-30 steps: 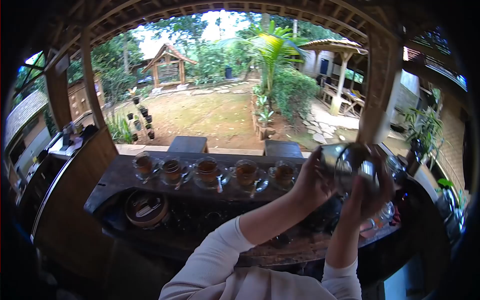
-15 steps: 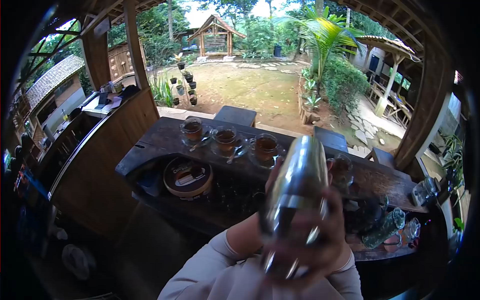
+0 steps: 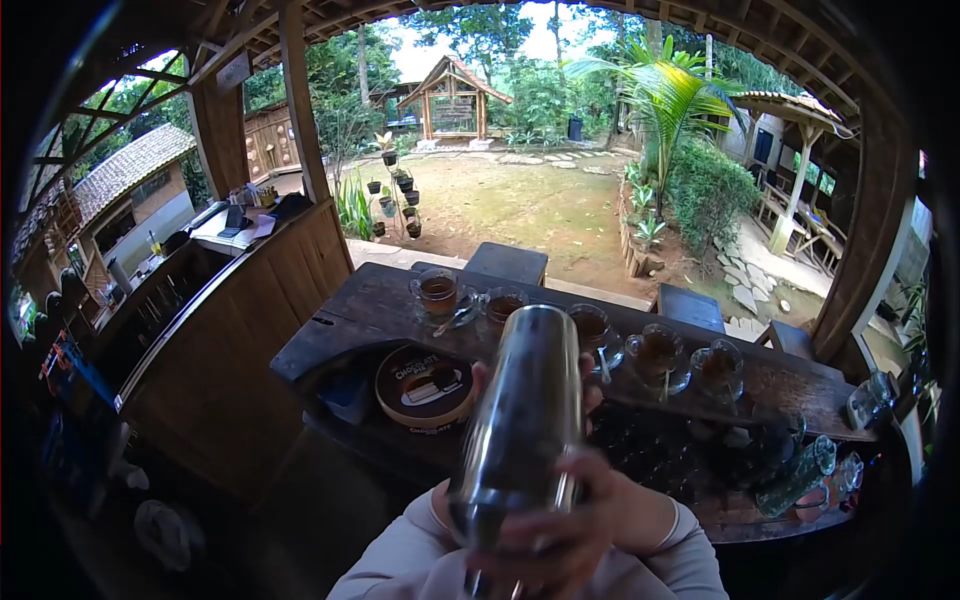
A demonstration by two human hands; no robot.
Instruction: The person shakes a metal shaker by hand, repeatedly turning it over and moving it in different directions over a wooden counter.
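A shiny metal shaker (image 3: 525, 400) is held up close to the camera, tilted and slightly blurred. My right hand (image 3: 575, 510) wraps round its lower part from the right. Mostly hidden behind the shaker, my left hand (image 3: 481, 378) shows only some fingertips at its left edge; other fingertips show at its right edge. Beyond stand several glass cups of brown drink on saucers with spoons, among them one at the left (image 3: 438, 292) and one at the right (image 3: 718, 365). A round chocolate pie tin (image 3: 425, 385) lies left of the shaker.
The dark wooden table (image 3: 350, 300) runs across the view. Glass jars, one of them green (image 3: 795, 478), lie or stand at its right end. Stools (image 3: 505, 263) are on the far side. A wooden counter (image 3: 240, 330) stands at the left.
The shaker and both hands have moved left and a little down in view. The background has shifted right and down, and more of the cups at the right shows.
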